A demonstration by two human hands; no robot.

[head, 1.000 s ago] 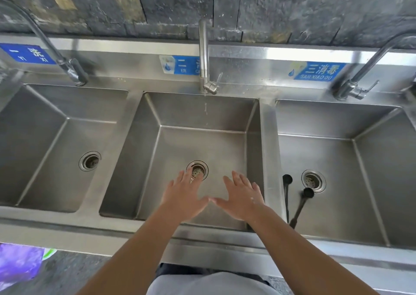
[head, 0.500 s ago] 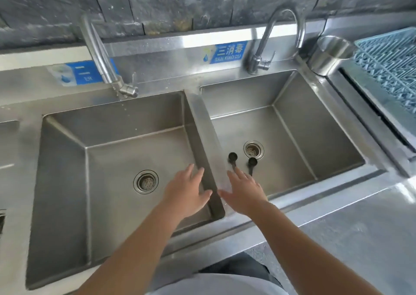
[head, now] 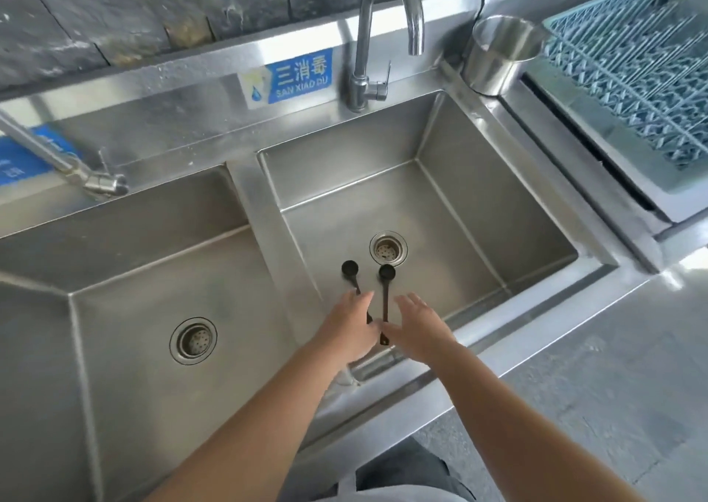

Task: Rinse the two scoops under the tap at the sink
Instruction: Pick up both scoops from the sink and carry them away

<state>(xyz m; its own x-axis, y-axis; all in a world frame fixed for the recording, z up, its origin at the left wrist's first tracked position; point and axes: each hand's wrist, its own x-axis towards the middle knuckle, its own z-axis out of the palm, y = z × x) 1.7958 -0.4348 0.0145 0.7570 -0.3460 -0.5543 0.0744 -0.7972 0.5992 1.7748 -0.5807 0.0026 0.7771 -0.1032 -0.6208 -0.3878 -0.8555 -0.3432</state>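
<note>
Two black long-handled scoops lie side by side on the floor of the right steel basin, bowls toward the drain: the left scoop and the right scoop. My left hand hovers flat over the left scoop's handle and hides most of it. My right hand spreads open just right of the other handle, its thumb near the handle's end. Neither hand grips anything. The curved tap stands behind this basin, with no water running.
A second basin with its own tap lies to the left. A steel cup stands at the back right, beside a blue dish rack. The steel counter runs along the right front.
The view and both hands have shifted right, from above the middle basin to above the right basin. My hands are now over the scoops' handles.
</note>
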